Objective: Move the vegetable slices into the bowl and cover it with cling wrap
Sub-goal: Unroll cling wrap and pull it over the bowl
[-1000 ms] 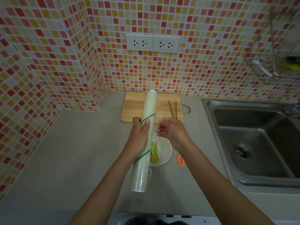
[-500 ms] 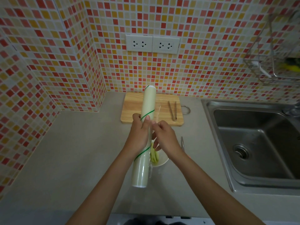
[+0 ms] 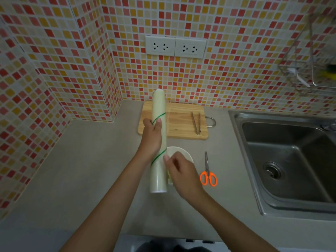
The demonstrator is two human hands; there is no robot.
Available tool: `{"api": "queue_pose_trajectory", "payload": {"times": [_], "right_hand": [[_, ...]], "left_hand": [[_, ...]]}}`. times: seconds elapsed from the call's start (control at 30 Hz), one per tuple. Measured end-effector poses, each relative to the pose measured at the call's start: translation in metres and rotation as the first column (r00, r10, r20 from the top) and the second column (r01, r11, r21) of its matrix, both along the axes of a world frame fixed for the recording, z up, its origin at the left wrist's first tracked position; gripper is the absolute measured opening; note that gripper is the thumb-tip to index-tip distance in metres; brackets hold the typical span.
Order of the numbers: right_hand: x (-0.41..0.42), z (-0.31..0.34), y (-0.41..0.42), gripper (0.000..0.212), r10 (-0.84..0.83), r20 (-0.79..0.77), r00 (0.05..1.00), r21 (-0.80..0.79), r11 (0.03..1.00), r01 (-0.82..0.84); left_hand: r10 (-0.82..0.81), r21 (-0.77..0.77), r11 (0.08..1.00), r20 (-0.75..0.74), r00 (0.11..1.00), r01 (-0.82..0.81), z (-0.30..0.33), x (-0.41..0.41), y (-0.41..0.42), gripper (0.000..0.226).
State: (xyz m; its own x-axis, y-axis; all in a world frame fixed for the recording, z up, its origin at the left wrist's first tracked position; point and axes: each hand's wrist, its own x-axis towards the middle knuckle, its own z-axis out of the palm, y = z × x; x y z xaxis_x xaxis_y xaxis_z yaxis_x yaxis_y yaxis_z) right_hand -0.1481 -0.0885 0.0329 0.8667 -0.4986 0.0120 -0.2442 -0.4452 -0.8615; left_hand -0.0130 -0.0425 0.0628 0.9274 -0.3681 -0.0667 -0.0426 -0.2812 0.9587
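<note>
The left hand [image 3: 151, 137] grips the cling wrap roll [image 3: 159, 142] above the white bowl [image 3: 181, 151]; the right hand [image 3: 179, 169], fingers curled, touches the roll's lower side. No writing is readable.

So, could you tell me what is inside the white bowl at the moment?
Only a sliver of pale green vegetable slices shows in the white bowl; the right hand and cling wrap roll cover the rest.

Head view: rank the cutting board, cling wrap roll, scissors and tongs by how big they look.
1. Cutting board.
2. Cling wrap roll, held nearer the camera, so its lead over the rest is unsure.
3. Scissors.
4. Tongs.
</note>
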Motion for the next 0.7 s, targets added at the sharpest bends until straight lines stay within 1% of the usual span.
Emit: {"api": "queue_pose_trajectory", "payload": {"times": [0.07, 0.17, 0.23, 0.27, 0.3, 0.37, 0.4, 0.43, 0.47, 0.5, 0.6, 0.7], "right_hand": [[-0.009, -0.007, 0.011, 0.044, 0.022, -0.001, 1.000, -0.062, 0.998, -0.022], [-0.007, -0.015, 0.015, 0.037, 0.021, 0.070, 0.997, -0.098, 0.995, -0.014], [-0.003, -0.016, 0.015, 0.036, -0.001, 0.100, 0.995, -0.073, 0.997, 0.009], [-0.002, -0.018, 0.013, 0.036, -0.036, 0.112, 0.993, 0.005, 0.999, 0.036], [-0.001, -0.020, 0.011, 0.037, -0.085, 0.128, 0.988, 0.134, 0.989, 0.068], [-0.002, -0.021, 0.006, 0.040, -0.173, 0.153, 0.973, 0.400, 0.911, 0.099], [-0.002, -0.021, 0.003, 0.041, -0.197, 0.156, 0.968, 0.466, 0.879, 0.103], [0.000, -0.020, 0.001, 0.041, -0.205, 0.150, 0.967, 0.479, 0.871, 0.111], [0.003, -0.018, -0.001, 0.040, -0.205, 0.143, 0.968, 0.456, 0.882, 0.119], [0.008, -0.015, -0.003, 0.038, -0.193, 0.135, 0.972, 0.399, 0.908, 0.125], [0.025, -0.002, -0.007, 0.031, -0.112, 0.128, 0.985, 0.182, 0.979, 0.088], [0.035, 0.001, -0.010, 0.027, -0.077, 0.136, 0.988, 0.035, 0.997, 0.073]], "left_hand": [[0.023, 0.003, 1.000, -0.017, 1.000, -0.023, 0.001, 0.009, -0.001, 0.026], [0.029, 0.021, 0.999, -0.014, 0.999, -0.029, 0.001, 0.016, -0.003, 0.026], [0.028, 0.026, 0.999, -0.014, 0.999, -0.028, 0.002, 0.019, -0.004, 0.025], [0.032, 0.026, 0.999, -0.017, 0.999, -0.032, 0.002, 0.020, -0.004, 0.025], [0.042, 0.022, 0.999, -0.024, 0.999, -0.041, 0.003, 0.022, -0.004, 0.025], [0.063, 0.016, 0.998, -0.038, 0.997, -0.063, 0.003, 0.025, -0.004, 0.025], [0.066, 0.021, 0.998, -0.037, 0.997, -0.066, 0.003, 0.026, -0.005, 0.026], [0.064, 0.028, 0.998, -0.030, 0.998, -0.063, 0.002, 0.026, -0.005, 0.026], [0.059, 0.032, 0.998, -0.022, 0.998, -0.058, 0.002, 0.025, -0.005, 0.026], [0.054, 0.031, 0.998, -0.020, 0.998, -0.054, 0.001, 0.023, -0.007, 0.026], [0.042, 0.025, 0.999, -0.041, 0.998, -0.041, -0.001, 0.018, -0.012, 0.026], [0.024, 0.033, 0.999, -0.037, 0.999, -0.022, -0.002, 0.016, -0.015, 0.026]]}}
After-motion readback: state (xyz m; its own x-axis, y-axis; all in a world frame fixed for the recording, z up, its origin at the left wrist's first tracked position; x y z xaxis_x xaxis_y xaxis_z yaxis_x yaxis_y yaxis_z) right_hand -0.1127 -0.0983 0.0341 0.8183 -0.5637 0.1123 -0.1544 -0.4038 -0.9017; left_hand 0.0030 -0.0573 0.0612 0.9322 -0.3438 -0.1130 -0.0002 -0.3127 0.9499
